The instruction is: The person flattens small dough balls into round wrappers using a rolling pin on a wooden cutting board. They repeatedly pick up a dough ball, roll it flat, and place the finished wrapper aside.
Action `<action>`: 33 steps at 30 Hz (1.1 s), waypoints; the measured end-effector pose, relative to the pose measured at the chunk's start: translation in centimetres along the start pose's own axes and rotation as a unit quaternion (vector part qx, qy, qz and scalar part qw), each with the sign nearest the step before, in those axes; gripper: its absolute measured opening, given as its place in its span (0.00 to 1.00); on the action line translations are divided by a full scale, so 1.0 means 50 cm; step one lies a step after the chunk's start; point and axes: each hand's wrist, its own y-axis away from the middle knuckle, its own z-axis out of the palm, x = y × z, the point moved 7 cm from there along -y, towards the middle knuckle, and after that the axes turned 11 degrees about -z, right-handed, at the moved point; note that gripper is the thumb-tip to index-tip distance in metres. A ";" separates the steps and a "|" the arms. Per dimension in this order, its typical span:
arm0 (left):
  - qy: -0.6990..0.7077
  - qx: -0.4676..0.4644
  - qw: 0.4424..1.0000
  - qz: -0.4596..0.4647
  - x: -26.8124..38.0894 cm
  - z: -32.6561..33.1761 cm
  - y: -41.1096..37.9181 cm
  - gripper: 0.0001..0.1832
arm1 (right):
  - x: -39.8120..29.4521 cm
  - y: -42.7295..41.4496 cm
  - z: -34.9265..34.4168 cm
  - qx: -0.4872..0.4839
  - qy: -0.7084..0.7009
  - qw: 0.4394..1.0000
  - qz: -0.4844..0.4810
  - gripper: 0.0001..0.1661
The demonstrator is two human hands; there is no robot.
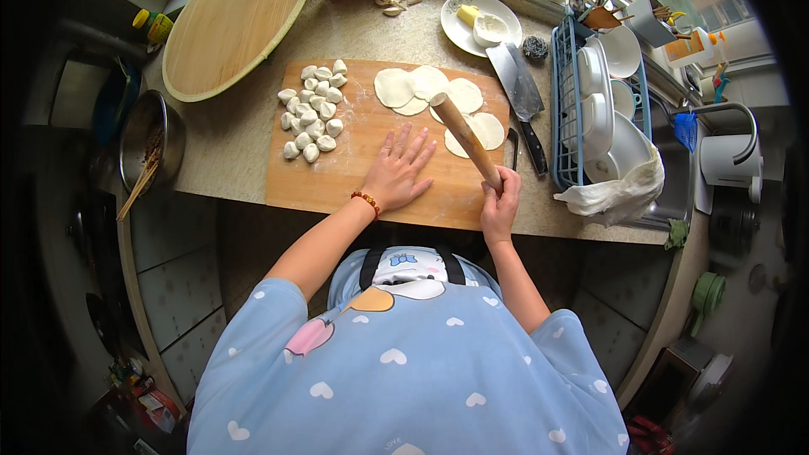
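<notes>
My left hand [399, 170] lies palm down on the wooden cutting board [310, 186], fingers spread; whether dough is under the palm is hidden. In my right hand [501, 207] is a wooden rolling pin [466, 134], gripped by its near end and slanting up to the left. Its far end overlaps the view of several thin round dough wrappers [395, 88], which lie partly over each other at the board's upper right. Several small floured dough pieces [308, 117] are grouped at the board's left side, left of my left hand.
A cleaver [515, 82] lies along the board's right edge. Beyond it stands a blue dish rack [565, 107] with white dishes, beside the sink [676, 164]. A metal bowl [174, 139] with chopsticks sits left. Behind are a round wooden board [234, 25], garlic [393, 1] and a plate [455, 30].
</notes>
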 end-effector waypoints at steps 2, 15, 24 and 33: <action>0.034 -0.012 0.999 0.007 -0.008 0.003 -0.005 0.35 | -0.007 -0.002 0.011 -0.009 0.001 1.000 -0.009 0.17; 0.252 0.016 0.967 -0.037 -0.040 -0.038 0.073 0.15 | -0.021 -0.029 0.030 -0.089 0.053 0.993 -0.065 0.20; 0.199 0.239 0.934 -0.174 -0.104 -0.156 0.145 0.19 | -0.071 -0.012 0.080 -0.240 0.146 0.943 -0.179 0.22; -0.027 0.038 0.984 -0.171 -0.109 -0.030 0.116 0.34 | -0.088 0.009 0.160 -0.288 0.253 0.902 -0.198 0.37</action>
